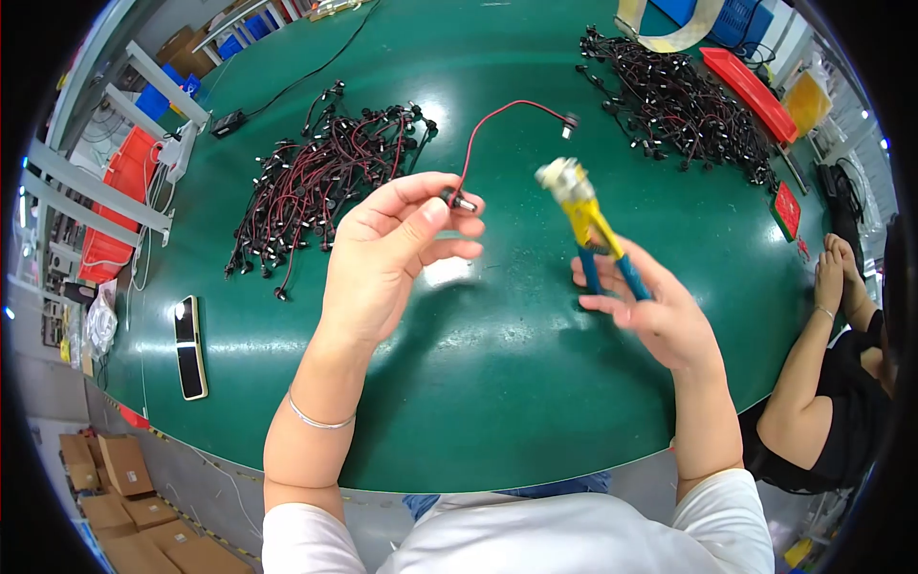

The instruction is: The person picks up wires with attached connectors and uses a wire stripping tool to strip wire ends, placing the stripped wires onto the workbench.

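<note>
Between thumb and fingers, my left hand (397, 239) pinches one end of a short red-and-black cable (475, 134). A black connector with a metal tip (460, 201) shows at the fingertips. The cable arches up and right, and its other end (569, 124) hangs free over the table. My right hand (660, 306) is wrapped round the blue handles of a crimping tool (585, 215) with yellow arms. Its metal head is blurred and points up and left, apart from the cable.
Tangled cables (316, 177) lie behind my left hand, and another heap (684, 100) is at the back right beside a red tray (749, 93). A phone (190, 347) rests at left on the green table (478, 383). Another person's hands (839, 273) are at the right edge.
</note>
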`<state>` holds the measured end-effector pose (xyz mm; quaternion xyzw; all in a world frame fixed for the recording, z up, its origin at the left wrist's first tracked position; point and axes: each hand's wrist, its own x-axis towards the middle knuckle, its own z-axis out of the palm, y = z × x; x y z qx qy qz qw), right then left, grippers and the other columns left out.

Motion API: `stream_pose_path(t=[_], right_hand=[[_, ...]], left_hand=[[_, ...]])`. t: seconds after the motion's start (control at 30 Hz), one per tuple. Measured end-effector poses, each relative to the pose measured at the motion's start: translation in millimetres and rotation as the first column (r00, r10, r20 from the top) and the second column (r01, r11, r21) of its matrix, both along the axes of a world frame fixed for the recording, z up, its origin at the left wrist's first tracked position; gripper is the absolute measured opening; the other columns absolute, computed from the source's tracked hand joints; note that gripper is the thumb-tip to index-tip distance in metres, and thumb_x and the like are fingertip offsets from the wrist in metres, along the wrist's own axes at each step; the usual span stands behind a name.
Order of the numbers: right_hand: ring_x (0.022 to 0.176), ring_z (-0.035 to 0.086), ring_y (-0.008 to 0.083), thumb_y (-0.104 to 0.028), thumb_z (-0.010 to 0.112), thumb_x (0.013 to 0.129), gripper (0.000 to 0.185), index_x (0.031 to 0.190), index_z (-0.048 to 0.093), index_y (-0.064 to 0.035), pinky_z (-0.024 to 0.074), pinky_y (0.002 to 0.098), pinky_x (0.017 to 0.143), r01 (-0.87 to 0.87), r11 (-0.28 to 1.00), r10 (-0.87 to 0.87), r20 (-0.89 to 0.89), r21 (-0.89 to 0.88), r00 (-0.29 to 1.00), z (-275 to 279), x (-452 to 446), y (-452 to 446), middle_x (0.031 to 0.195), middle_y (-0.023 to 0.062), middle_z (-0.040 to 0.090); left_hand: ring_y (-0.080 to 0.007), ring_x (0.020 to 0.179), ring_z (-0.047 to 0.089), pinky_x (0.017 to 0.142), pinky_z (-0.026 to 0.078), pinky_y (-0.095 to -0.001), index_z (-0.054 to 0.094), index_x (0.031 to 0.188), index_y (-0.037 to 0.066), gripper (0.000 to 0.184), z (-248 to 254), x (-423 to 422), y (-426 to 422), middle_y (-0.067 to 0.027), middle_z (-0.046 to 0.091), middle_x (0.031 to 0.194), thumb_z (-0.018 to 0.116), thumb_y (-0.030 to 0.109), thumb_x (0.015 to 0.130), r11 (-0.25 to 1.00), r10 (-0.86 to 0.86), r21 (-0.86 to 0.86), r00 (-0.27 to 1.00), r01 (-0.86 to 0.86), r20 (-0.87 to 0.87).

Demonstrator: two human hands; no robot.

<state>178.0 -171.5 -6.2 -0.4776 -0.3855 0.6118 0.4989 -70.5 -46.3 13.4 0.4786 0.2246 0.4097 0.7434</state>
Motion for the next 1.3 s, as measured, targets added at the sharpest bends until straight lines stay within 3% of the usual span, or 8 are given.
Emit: stream_pose_path(t=[0.1,0.4,0.53,0.77,0.83,1.03,1.17,1.3], right_hand=[[0.127,0.046,0.0242,0.000,0.059,0.065,0.082,0.144,0.037,-0.0022,0.0401,0.0381,0.104,-0.108,0.994,0.107,0.103,0.002,0.989,9.7,-10.6,-0.7,0.133,0.0128,0.048],[0.133,0.040,0.0222,0.008,0.057,0.060,0.085,0.142,0.039,-0.0008,0.0323,0.0403,0.110,-0.151,0.987,0.130,0.287,0.051,0.949,11.6,-16.8,-3.2,0.139,0.0089,0.044],[0.134,0.038,0.0224,0.010,0.055,0.058,0.084,0.141,0.041,0.0007,0.0284,0.0414,0.113,-0.136,0.985,0.113,0.195,0.107,0.974,6.9,-16.1,-2.7,0.138,0.0093,0.044],[0.133,0.039,0.0221,0.010,0.052,0.058,0.081,0.138,0.043,0.0019,0.0279,0.0419,0.113,-0.157,0.974,0.123,0.205,0.160,0.971,4.7,-13.8,-0.5,0.137,0.0096,0.045],[0.133,0.039,0.0220,0.010,0.052,0.058,0.081,0.138,0.044,0.0019,0.0279,0.0418,0.113,-0.159,0.975,0.124,0.212,0.156,0.969,4.4,-12.7,0.0,0.137,0.0096,0.045],[0.129,0.042,0.0214,0.011,0.051,0.060,0.078,0.137,0.047,-0.0013,0.0378,0.0381,0.105,-0.173,0.981,0.144,0.256,0.091,0.956,5.6,-14.9,-1.9,0.135,0.0089,0.047],[0.127,0.044,0.0208,0.011,0.051,0.062,0.076,0.137,0.047,-0.0030,0.0441,0.0355,0.097,-0.199,0.978,0.176,0.251,0.070,0.952,6.5,-16.2,-3.6,0.134,0.0082,0.048],[0.123,0.046,0.0202,0.009,0.054,0.065,0.074,0.138,0.046,-0.0035,0.0471,0.0338,0.092,-0.208,0.975,0.181,0.271,0.072,0.945,0.9,-15.6,-4.1,0.133,0.0076,0.049]], left_hand=[[-0.0183,0.091,0.066,0.079,0.058,-0.0320,0.064,0.113,-0.001,0.023,-5.8,1.4,0.8,-0.0124,0.066,0.102,0.062,0.006,0.091,0.982,0.153,0.122,0.987,-0.145,-0.051],[-0.0129,0.093,0.061,0.083,0.054,-0.0250,0.068,0.108,-0.001,0.022,-6.4,9.3,-9.9,-0.0083,0.061,0.104,0.067,0.002,0.087,0.922,0.148,0.379,0.976,-0.077,-0.162],[-0.0126,0.092,0.061,0.081,0.051,-0.0236,0.070,0.106,0.000,0.022,-6.3,6.1,-7.9,-0.0071,0.061,0.101,0.069,0.001,0.084,0.906,0.141,0.418,0.978,-0.064,-0.155],[-0.0128,0.089,0.059,0.077,0.048,-0.0244,0.073,0.102,0.004,0.022,1.5,-2.0,-3.2,-0.0066,0.061,0.100,0.071,0.001,0.081,0.752,0.216,0.659,0.935,0.024,-0.280],[-0.0129,0.089,0.059,0.078,0.048,-0.0244,0.074,0.102,0.004,0.021,0.1,0.1,-5.1,-0.0066,0.061,0.100,0.071,0.001,0.081,0.771,0.211,0.637,0.937,0.016,-0.279],[-0.0140,0.092,0.059,0.082,0.049,-0.0260,0.073,0.102,0.004,0.020,-8.2,2.9,-5.6,-0.0071,0.061,0.100,0.071,0.001,0.081,0.844,0.170,0.537,0.954,-0.011,-0.247],[-0.0147,0.094,0.059,0.085,0.049,-0.0274,0.070,0.103,0.001,0.020,-15.1,3.1,1.7,-0.0078,0.059,0.103,0.068,0.000,0.083,0.778,0.136,0.628,0.979,-0.012,-0.150],[-0.0150,0.096,0.058,0.087,0.049,-0.0285,0.066,0.104,-0.002,0.018,-22.0,6.8,2.8,-0.0079,0.058,0.107,0.063,-0.001,0.086,0.774,0.126,0.633,0.978,0.007,-0.165]])
